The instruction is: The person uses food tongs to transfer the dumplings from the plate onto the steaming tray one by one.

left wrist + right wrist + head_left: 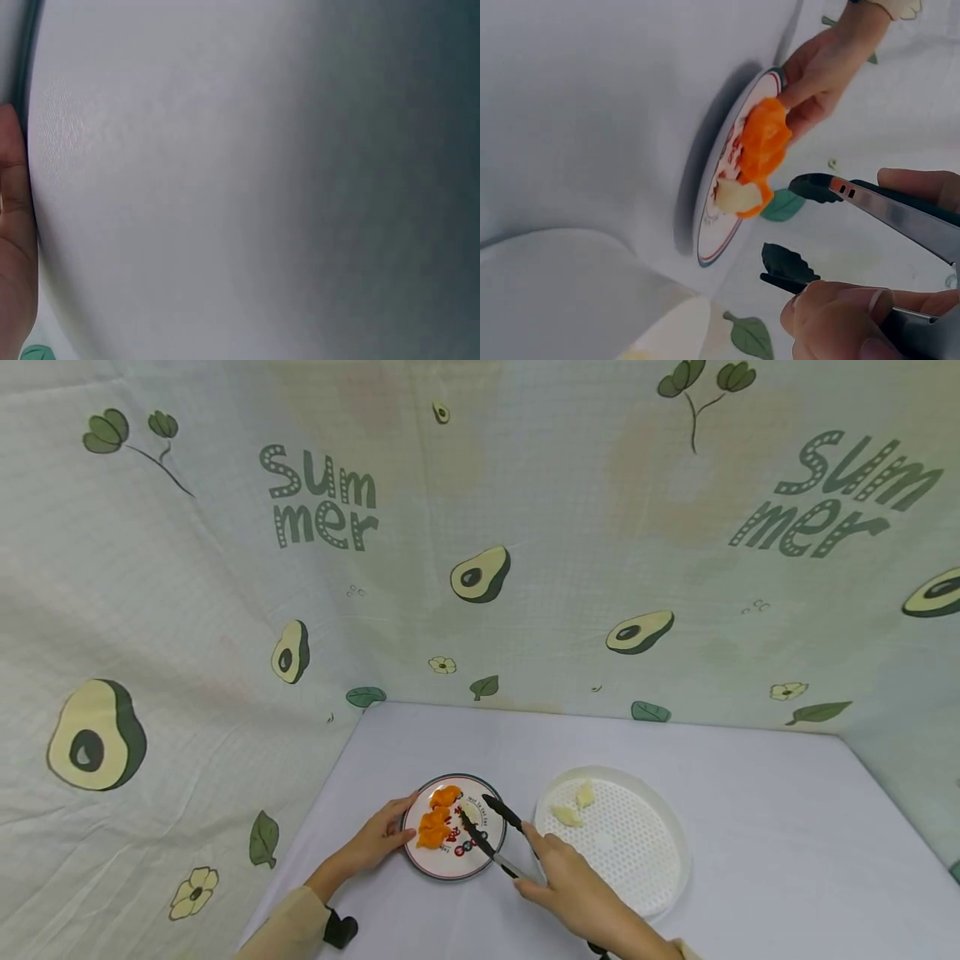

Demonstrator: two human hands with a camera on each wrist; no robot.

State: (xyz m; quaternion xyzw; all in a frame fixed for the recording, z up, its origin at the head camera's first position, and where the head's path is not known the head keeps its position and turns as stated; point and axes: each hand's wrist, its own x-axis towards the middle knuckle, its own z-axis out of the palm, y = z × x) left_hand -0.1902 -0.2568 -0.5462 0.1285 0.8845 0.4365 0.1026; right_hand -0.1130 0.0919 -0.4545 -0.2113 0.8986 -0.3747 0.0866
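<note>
My left hand point(377, 838) grips the left rim of a round white plate point(489, 787) with a dark edge and printed lettering. Soft orange food pieces point(433, 828) lie on the plate's left half, and beside them is a pale yellowish piece point(736, 196), seen best in the right wrist view. My right hand point(567, 878) holds metal tongs point(911, 221) with black tips. The tongs are spread, their tips over the plate's right part, with nothing between them. In the left wrist view only the edge of my left hand point(13, 225) shows.
Right of the plate stands a round white tray point(681, 852) with a dimpled base, holding two pale food pieces point(567, 816) near its upper left. A white cloth point(757, 843) covers the table. Behind and to the left hangs an avocado-print curtain point(555, 527).
</note>
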